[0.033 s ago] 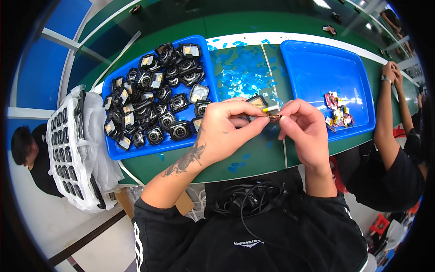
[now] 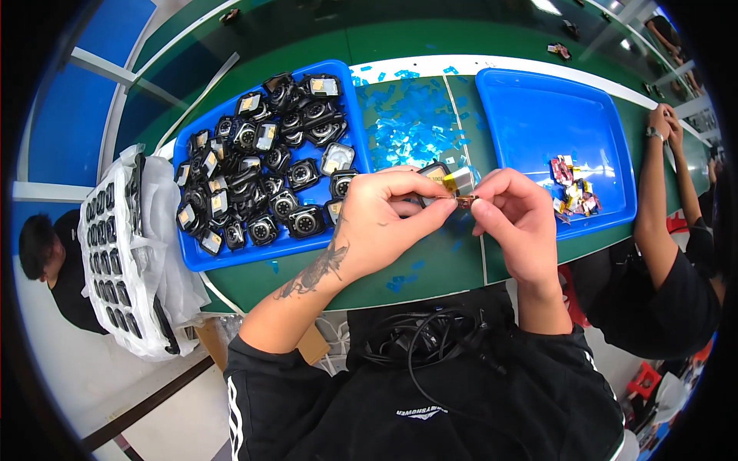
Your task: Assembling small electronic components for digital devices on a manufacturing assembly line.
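Observation:
Between my two hands is a small flat electronic part point(image 2: 463, 181), with a yellow and silver-grey face and a dark coppery lower end. My left hand point(image 2: 396, 207) pinches its left side between thumb and fingers. At its right, the thumb and forefinger of my right hand point(image 2: 519, 219) close on the coppery end. A bluish see-through edge shows on the part, too small to make out well. Just behind it on the table lies a black watch case point(image 2: 435, 172), partly hidden by my left fingers and the part.
A blue tray point(image 2: 187, 257) heaped with black watch cases stands left. Blue film pieces point(image 2: 407, 115) litter the green table point(image 2: 369, 280). The right blue tray point(image 2: 530, 100) holds a pile of small parts point(image 2: 573, 188). White-wrapped trays point(image 2: 115, 253) stand far left; a co-worker's arm point(image 2: 653, 184) is at right.
The small part's face has tilted toward my view, showing as a broader yellow and silver area instead of a narrow strip. My hands hold almost the same place.

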Demonstrator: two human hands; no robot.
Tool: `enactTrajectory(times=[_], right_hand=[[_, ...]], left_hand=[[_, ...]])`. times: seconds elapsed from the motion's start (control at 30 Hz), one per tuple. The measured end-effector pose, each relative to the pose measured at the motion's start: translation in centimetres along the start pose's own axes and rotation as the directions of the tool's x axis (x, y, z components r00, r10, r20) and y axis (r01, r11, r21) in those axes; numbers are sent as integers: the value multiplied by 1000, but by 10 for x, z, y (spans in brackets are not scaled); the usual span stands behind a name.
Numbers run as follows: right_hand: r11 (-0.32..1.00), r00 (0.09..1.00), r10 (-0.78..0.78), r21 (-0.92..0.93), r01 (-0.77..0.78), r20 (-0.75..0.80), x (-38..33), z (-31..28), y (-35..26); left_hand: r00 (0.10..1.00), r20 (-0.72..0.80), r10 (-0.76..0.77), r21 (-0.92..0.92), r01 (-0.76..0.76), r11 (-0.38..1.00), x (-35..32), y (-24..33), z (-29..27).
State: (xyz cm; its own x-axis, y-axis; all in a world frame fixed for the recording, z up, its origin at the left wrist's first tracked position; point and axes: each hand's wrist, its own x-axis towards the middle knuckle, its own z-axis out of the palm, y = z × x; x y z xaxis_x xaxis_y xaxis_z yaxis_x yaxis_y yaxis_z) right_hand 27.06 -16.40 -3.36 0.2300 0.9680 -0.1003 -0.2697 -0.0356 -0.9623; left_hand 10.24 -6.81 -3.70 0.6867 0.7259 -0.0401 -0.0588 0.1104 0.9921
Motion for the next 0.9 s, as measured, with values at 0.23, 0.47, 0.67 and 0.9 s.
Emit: enactTrajectory(times=[0.23, 0.47, 0.67, 0.9], right_hand=[[979, 986, -163, -125, 160, -18, -1, 4, 4], [985, 980, -170, -62, 164, -106, 5, 14, 2], [954, 981, -193, -240, 179, -37, 12, 7, -1], [962, 991, -133, -241, 128, -8, 13, 3, -3]], left_hand=[[1000, -21, 8, -8, -8, 1000, 1, -3, 2], [999, -7, 51, -121, -52, 991, -1, -8, 6], [998, 30, 51, -98, -48, 994, 0, -6, 2], [996, 45, 80, -62, -77, 995, 1, 1, 1]])
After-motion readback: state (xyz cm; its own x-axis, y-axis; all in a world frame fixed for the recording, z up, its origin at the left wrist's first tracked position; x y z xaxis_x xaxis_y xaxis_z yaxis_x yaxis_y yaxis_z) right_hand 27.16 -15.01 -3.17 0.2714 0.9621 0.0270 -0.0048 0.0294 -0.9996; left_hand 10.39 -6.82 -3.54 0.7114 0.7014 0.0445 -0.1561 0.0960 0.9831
